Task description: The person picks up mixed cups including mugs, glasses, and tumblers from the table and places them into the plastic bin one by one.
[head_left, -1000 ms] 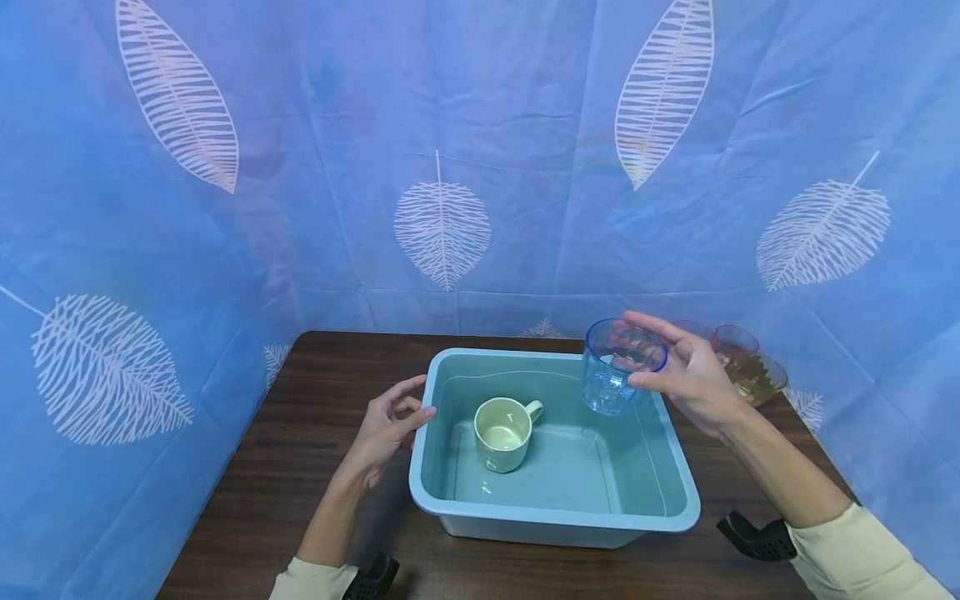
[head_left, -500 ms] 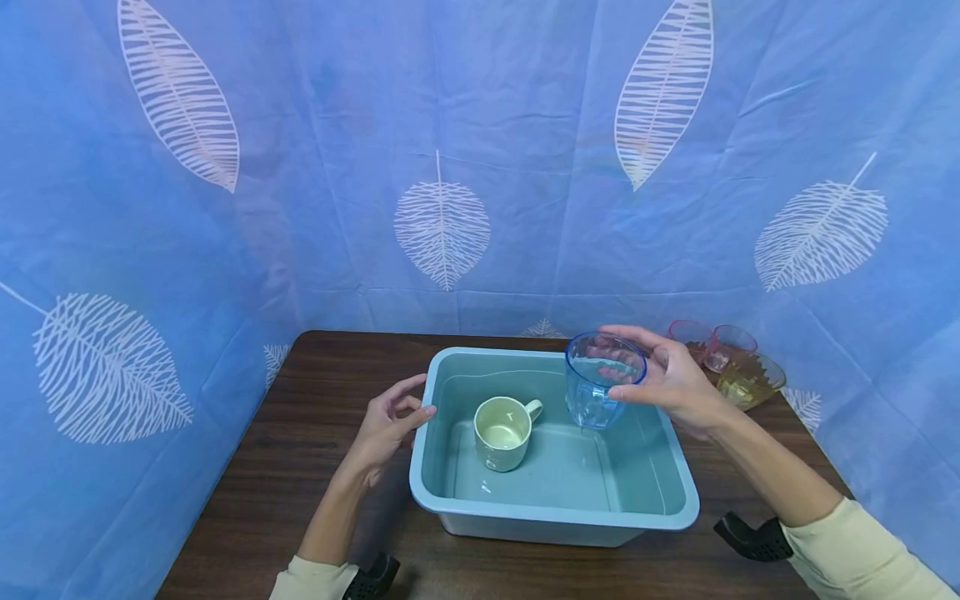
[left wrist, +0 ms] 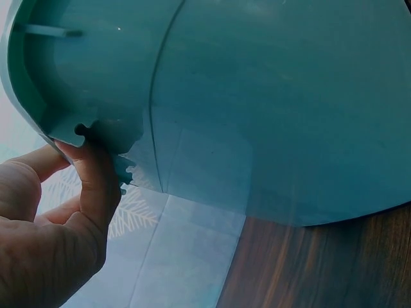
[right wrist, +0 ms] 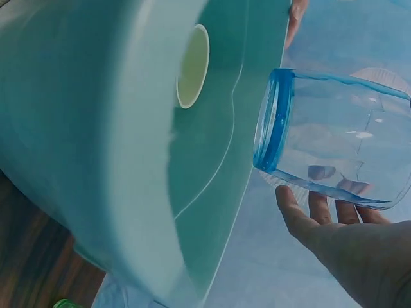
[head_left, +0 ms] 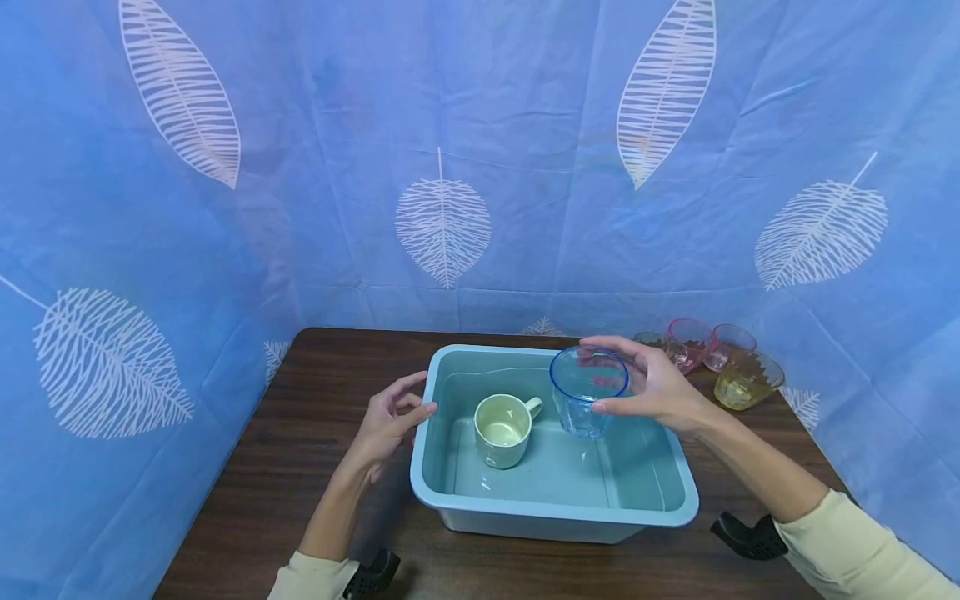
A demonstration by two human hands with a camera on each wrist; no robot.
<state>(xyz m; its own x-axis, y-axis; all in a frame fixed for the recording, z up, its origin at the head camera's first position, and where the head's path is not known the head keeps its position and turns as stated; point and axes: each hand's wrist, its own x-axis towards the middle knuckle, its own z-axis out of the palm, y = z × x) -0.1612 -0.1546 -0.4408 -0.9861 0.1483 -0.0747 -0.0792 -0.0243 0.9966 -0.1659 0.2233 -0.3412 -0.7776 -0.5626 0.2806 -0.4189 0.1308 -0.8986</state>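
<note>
A light teal plastic basin (head_left: 555,511) stands on the table. My left hand (head_left: 386,429) pinches its left rim between thumb and fingers; the left wrist view shows this hand (left wrist: 70,218) beside the basin's outer wall (left wrist: 289,115). Over the basin's back right part, my right hand (head_left: 660,390) holds a clear blue plastic cup (head_left: 579,412), thumb and fingers on opposite sides below its rim. In the right wrist view the cup (right wrist: 340,147) shows nothing inside. A pale green mug (head_left: 501,446) sits upright in the basin, its handle pointing to the back right.
Behind my right hand, on the back right of the dark wooden table (head_left: 337,367), stand two pink clear cups (head_left: 686,354), a yellow one (head_left: 746,383) and a partly hidden greenish one (head_left: 648,339). A blue leaf-patterned cloth (head_left: 517,225) hangs around the table.
My right hand has carried the blue cup left and lower over the basin, which uncovers the cups at the back right. My left hand keeps its grip on the rim.
</note>
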